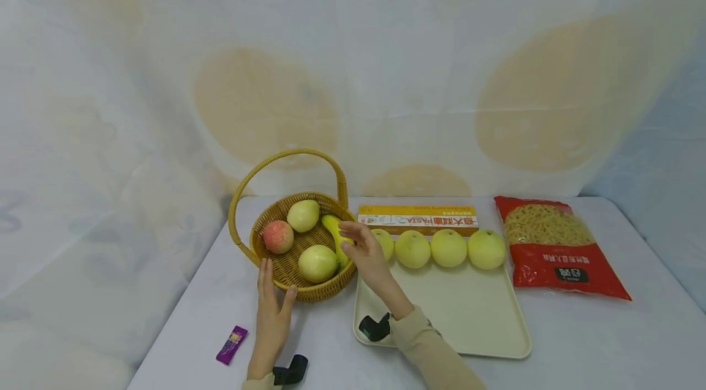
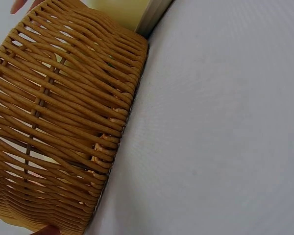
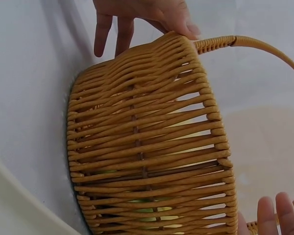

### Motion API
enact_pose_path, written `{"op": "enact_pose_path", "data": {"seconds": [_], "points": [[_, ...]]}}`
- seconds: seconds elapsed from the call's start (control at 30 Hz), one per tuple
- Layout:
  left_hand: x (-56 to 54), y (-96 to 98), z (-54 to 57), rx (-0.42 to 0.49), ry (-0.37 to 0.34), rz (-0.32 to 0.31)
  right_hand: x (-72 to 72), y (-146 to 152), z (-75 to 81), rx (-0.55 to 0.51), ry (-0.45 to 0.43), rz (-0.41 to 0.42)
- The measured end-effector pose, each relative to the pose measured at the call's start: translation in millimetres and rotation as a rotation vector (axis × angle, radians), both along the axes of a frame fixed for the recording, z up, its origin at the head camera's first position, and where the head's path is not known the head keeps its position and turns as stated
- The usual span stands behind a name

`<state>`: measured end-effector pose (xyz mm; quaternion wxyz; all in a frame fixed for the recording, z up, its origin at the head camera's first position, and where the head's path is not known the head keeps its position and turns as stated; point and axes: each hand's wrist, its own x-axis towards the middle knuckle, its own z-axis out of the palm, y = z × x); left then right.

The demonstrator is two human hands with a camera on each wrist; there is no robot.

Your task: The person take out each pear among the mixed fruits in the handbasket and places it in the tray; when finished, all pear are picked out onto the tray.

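A woven basket [image 1: 315, 293] with an arched handle [image 1: 300, 151] stands at the left of the table. Inside lie a pink-red peach [image 1: 278, 237], a banana [image 1: 333, 232] and two pale green-yellow round fruits [image 1: 317, 263]. My left hand [image 1: 271, 314] touches the basket's near left side. In the right wrist view its thumb lies at the rim, the other fingers straight along the outer wall [image 3: 142, 132]. My right hand [image 1: 368, 257] is at the right rim beside the banana, fingers loosely bent. The left wrist view is filled mostly by the woven wall [image 2: 59, 112].
Right of the basket is a cream tray [image 1: 458, 316] with several yellow-green round fruits [image 1: 449, 248] along its far edge. Behind it lies a pasta box [image 1: 417, 219]. A red bag of pasta [image 1: 557, 255] lies farther right. A small purple packet [image 1: 231, 344] rests near the front left.
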<state>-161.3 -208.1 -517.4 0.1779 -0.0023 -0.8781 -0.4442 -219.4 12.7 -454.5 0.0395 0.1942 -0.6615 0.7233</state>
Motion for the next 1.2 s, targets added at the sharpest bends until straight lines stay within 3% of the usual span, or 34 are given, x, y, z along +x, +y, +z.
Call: {"op": "enact_pose_path", "data": {"seconds": [1.2], "points": [[-0.4, 0.3, 1.9, 0.009, 0.011, -0.002, -1.7, 2.5, -4.0, -0.02, -0.014, -0.002]]}}
